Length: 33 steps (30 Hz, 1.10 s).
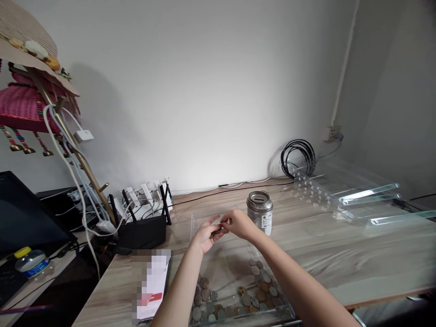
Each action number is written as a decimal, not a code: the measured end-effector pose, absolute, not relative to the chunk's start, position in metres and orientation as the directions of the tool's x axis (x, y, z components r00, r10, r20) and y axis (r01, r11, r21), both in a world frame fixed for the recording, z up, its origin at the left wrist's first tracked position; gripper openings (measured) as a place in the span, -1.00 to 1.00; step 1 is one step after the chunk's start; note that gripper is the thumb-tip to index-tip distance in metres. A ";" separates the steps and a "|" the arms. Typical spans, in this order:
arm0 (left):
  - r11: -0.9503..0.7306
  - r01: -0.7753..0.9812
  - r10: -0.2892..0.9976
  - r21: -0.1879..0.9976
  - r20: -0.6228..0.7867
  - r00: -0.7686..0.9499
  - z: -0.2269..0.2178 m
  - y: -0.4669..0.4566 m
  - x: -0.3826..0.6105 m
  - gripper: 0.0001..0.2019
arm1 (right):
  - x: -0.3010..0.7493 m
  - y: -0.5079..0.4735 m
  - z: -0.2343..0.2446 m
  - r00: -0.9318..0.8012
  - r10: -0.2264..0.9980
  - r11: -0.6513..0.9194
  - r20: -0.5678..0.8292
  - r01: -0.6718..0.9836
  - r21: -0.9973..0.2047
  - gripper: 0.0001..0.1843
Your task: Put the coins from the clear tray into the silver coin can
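Note:
My left hand [203,237] is half-closed, palm up, around a few coins [215,233] above a clear plastic tray [191,223]. The fingertips of my right hand [239,222] are pinched together at these coins; whether a coin sits between them is too small to make out. Loose silver and brassy coins [245,299] are spread along the near part of the tray, partly hidden by my forearms. Just beyond my right hand, a silver can-shaped coin bank [260,213] with a slotted lid stands upright on the wood-grain table [306,254].
At left sit a black router [143,232] with antennas and a phone [155,286], partly blurred out. A coiled black cable [298,158] leans on the wall. Clear acrylic panels [369,195] lie at right. A bottle [33,264] and a monitor [25,218] are far left.

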<state>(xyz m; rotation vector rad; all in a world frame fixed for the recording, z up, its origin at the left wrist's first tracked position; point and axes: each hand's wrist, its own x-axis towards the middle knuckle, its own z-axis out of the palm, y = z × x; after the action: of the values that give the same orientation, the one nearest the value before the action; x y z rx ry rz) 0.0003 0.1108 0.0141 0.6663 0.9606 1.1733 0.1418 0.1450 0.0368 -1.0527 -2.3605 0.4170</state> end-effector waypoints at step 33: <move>0.326 -0.610 0.945 0.722 -0.271 0.184 0.011 0.117 -0.003 -0.73 | 0.140 0.146 0.034 -0.605 0.718 0.696 0.343 0.619 -0.364 -0.81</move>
<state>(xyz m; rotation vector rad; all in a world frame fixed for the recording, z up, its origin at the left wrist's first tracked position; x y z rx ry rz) -0.0033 0.1169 0.0113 0.5179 0.7819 1.1675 0.1402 0.1461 0.0337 -1.0302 -2.4391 0.2865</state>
